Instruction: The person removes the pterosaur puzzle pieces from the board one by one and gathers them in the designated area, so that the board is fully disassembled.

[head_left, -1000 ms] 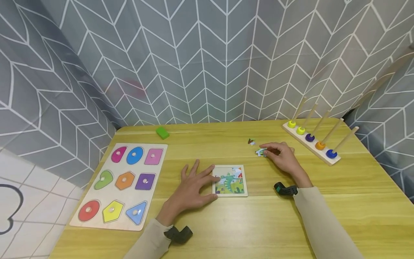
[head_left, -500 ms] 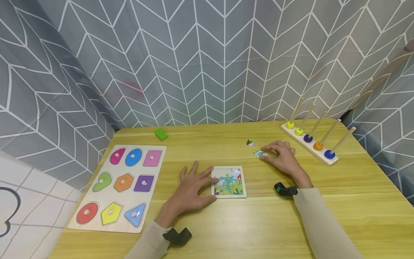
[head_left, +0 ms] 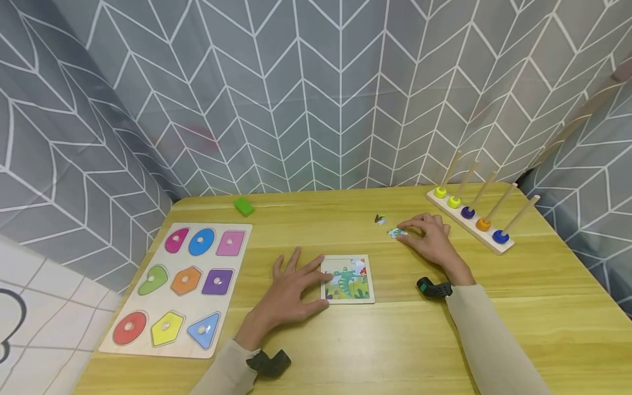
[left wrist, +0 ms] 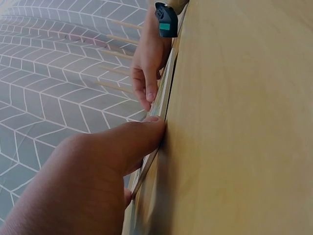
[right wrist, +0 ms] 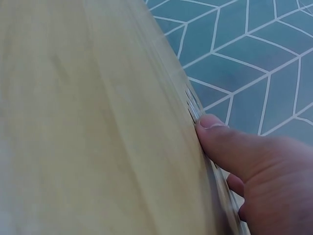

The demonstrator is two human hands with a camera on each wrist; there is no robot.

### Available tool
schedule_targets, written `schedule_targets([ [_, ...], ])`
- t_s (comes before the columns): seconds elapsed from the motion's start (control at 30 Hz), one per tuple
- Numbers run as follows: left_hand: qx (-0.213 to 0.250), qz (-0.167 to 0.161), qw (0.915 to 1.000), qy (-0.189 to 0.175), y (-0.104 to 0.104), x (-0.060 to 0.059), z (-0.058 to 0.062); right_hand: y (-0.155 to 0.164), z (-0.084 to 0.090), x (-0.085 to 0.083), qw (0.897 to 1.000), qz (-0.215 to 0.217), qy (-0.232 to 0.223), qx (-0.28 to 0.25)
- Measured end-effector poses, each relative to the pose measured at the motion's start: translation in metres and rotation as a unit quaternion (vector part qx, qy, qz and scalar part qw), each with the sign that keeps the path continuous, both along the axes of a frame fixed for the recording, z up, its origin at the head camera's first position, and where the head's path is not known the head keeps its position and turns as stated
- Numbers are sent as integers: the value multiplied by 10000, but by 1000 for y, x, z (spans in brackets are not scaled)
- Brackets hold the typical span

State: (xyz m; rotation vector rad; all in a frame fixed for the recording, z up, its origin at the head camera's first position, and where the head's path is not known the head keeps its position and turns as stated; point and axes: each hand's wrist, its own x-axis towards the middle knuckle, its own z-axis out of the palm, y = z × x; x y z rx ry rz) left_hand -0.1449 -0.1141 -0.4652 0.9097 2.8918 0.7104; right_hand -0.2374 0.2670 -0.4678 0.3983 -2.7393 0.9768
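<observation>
My left hand lies flat and open on the desk, fingers spread, fingertips touching the left edge of the small puzzle board. My right hand rests further back, its curled fingers pinching a loose puzzle piece against the desk. Another small piece lies just beyond it.

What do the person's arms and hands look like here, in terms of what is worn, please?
Both hands are bare: the left hand and the right hand. Each arm has a long beige sleeve reaching the wrist. A small black device sits at each wrist; the right one shows a green mark.
</observation>
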Motion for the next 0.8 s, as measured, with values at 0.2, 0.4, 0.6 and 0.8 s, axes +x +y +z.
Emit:
schedule_targets([
  [0.2,-8,22,10000,1,0,0,-1,3,-2,-7,9999,-88,129,-31],
  [0.4,-3,8,10000,11,0,1,-1,6,-3,-13,9998,-188,53,-85],
  [0.6,-16,-8,10000,2,0,1,0,8,-4,-19,9997,-211,108,-75],
  [0.8,-8,6,10000,-8,0,1,0,7,-3,-24,9996,-188,193,-111],
])
